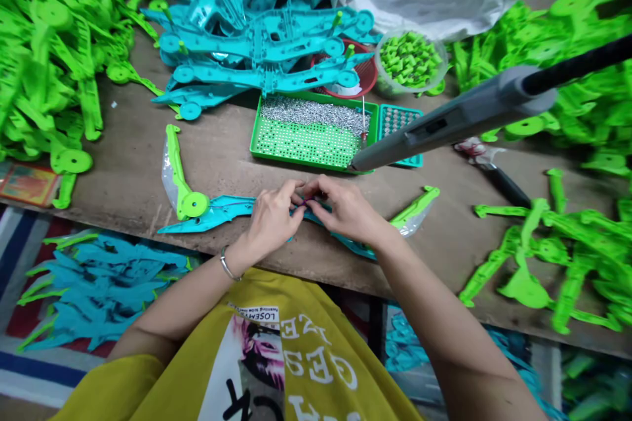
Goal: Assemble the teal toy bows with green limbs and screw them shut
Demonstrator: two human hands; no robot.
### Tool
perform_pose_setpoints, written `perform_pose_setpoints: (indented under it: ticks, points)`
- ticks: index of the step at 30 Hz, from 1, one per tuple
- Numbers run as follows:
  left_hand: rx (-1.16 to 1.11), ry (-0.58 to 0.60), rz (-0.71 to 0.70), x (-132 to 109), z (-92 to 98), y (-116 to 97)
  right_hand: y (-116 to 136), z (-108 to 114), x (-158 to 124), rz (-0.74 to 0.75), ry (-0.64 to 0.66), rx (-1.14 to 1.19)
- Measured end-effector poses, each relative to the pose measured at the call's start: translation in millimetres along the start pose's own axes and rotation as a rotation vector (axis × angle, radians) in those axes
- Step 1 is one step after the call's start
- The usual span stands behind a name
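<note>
A blue plastic toy bow body (222, 210) lies across the table edge in front of me, a green limb (180, 174) fitted at its left end. Another green limb (415, 206) sticks out at the right, and clear film hangs from both limbs. Over the middle of the body, my left hand (276, 214) and my right hand (348, 210) meet with their fingertips pinched together. Between them shows a thin purple string (306, 202). The fingers cover most of the body's centre.
Behind my hands stands a green tray (296, 156) of screws, with a grey electric screwdriver (444, 122) hanging over its right side. Around it are stacked blue bow bodies (261, 39), a tub (409, 82) of small green pieces, a black-handled tool (508, 185) and green limb piles (553, 250).
</note>
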State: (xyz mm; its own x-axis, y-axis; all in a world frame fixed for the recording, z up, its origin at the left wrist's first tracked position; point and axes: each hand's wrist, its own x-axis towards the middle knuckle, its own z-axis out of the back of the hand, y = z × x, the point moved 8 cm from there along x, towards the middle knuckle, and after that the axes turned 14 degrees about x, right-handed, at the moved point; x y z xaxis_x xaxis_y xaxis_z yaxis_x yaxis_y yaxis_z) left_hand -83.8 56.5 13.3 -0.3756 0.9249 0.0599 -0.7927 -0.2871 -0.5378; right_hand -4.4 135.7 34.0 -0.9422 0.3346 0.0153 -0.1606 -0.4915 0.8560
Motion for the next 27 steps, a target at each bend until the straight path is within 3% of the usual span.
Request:
perform_pose_setpoints:
  ticks: [4, 10, 17, 23, 27]
  points:
    - [0.143, -0.097, -0.025, -7, -0.6, -6, 6, 0, -10, 0.056, 0.001, -0.072]
    - [0.222, -0.166, -0.161, -13, 0.9, -17, 19, 9, -19, 0.014, -0.054, -0.165]
    - [0.258, -0.112, -0.21, -12, -0.6, -16, 21, 6, -20, -0.001, -0.024, -0.27]
    - [0.211, -0.085, -0.182, -10, -2.8, -10, 8, 5, -20, -0.184, -0.059, -0.111]
    - [0.167, -0.001, -0.174, -8, -2.1, -9, 4, 1, -17, -0.17, -0.067, -0.115]
